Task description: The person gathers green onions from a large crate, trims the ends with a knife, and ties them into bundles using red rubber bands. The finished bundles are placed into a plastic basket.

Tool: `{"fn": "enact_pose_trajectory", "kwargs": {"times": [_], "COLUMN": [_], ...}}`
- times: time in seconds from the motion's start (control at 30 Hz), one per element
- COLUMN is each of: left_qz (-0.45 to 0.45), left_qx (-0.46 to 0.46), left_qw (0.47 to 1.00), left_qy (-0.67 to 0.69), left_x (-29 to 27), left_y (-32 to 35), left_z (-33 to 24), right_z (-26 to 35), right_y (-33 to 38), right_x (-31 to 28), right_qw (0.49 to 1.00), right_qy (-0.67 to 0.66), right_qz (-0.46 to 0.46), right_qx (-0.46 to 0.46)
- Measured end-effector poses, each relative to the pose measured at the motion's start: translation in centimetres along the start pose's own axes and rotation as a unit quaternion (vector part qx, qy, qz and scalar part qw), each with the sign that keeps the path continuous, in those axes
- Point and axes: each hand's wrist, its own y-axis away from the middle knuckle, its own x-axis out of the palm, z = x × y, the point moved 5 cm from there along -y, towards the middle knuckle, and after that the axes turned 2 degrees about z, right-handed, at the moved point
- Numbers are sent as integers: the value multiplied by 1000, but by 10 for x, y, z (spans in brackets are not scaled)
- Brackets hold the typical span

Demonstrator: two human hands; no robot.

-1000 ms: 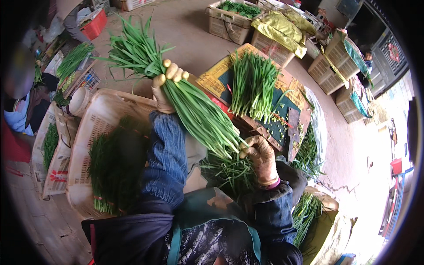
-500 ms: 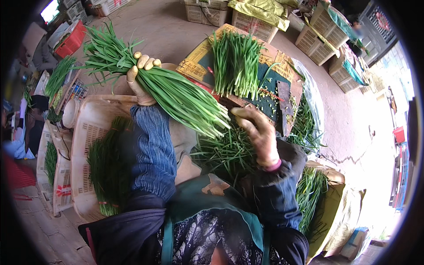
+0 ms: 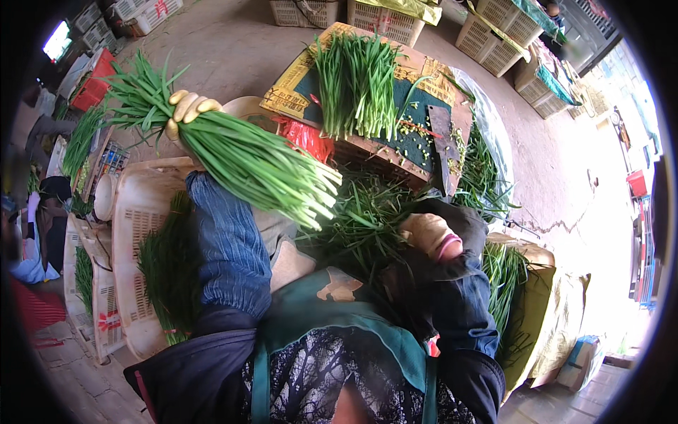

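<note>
Brown-grey floor point(image 3: 219, 53), grey door point(image 3: 592, 34), bright light point(image 3: 568, 244) at right

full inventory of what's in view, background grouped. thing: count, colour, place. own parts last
Leafy bundle: one, green with pale ends, upper left, held
Work board: one, yellow-brown and dark green, upper centre
Stalks: uncounted, green, on the board
Blade: one, dark, board's right side
Bag: one, red, board's left edge
Loose leaves: uncounted, green, below board
Large crate: one, off-white, left
Packed greens: uncounted, dark green, inside it
Background crates: several, mostly pale, along top
Apron: one, dark green, lower centre
Left hand: one, beige-gloved, around bundle
Right hand: one, beige-gloved, right of centre, fingers hidden
</note>
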Motion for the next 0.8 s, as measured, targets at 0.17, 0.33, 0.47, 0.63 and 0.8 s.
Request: {"fn": "enact_pose_trajectory", "kwargs": {"times": [0.17, 0.33, 0.47, 0.63, 0.8], "left_qz": [27, 24, -4, -114, -175], "left_qx": [-4, -38, -37, 1, 38], "left_qw": [1000, 999, 999, 993, 968], "left_qy": [7, -2, -15, -36, -177], "left_x": [5, 3, 5, -5, -31], "left_y": [1, 1, 1, 6, 20], "left_z": [4, 19, 21, 5, -46], "right_z": [54, 123, 121, 95, 37], "right_y": [8, -30, -43, 3, 23], "right_x": [-87, -137, -114, -103, -19], "right_qw": [847, 808, 661, 568, 884], "right_qy": [-412, -428, -715, -759, -443], "right_qz": [-318, -366, -165, -146, 9], "right_qx": [-112, -172, -160, -281, -147]}}
